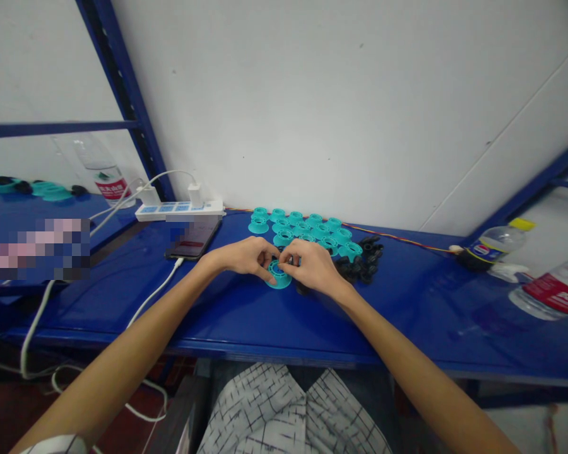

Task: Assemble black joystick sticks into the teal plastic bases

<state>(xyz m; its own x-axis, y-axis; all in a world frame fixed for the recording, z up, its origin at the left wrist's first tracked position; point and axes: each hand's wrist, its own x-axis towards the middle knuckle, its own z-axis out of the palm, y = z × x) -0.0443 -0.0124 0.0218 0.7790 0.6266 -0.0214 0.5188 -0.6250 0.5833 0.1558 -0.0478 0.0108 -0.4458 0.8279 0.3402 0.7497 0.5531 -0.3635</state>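
A teal flanged plastic ring (280, 281) lies on the blue table between my two hands. My left hand (250, 257) grips its left side, thumb at the near rim and fingers curled behind. From the right, my right hand (308, 265) pinches with thumb and forefinger at the ring's upper edge. Something small and dark shows at those fingertips, too hidden to name. Just behind are several more teal rings (284, 237) set in rows. A heap of black plastic parts (360, 268) lies right of my right hand, and one dark piece sits under that hand.
A phone (196, 238) on a white cable lies left of my hands, before a white power strip (180, 209). At the right stand a cola bottle (495, 246) and a red-labelled water bottle (556, 290). A white wall closes off the back.
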